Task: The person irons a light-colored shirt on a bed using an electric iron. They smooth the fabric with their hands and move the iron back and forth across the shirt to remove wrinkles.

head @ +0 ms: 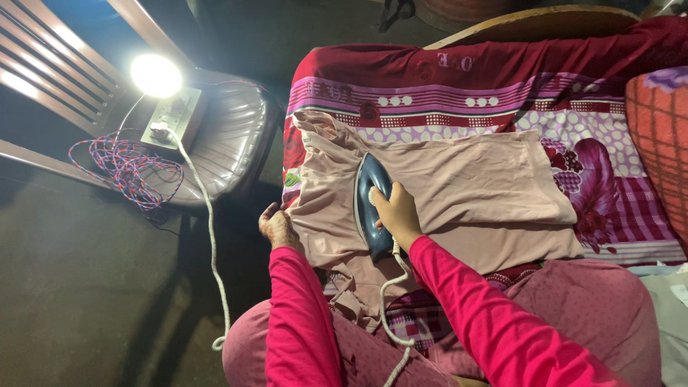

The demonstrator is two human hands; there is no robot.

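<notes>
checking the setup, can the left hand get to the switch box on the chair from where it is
Probably yes, with a stretch: the left hand grips the pink garment's edge, and only open floor lies between it and the switch box on the chair.

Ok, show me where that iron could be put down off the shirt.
Bare patterned sheet lies right of the pink garment, up to the checked cushion. A striped strip stays free above the garment. Crowded: the left edge, where the left hand grips cloth beside the iron under the right hand.

A home: patterned bedsheet (502, 107) as ironing surface, plastic chair (229, 136) holding a socket board (172, 115)
</notes>
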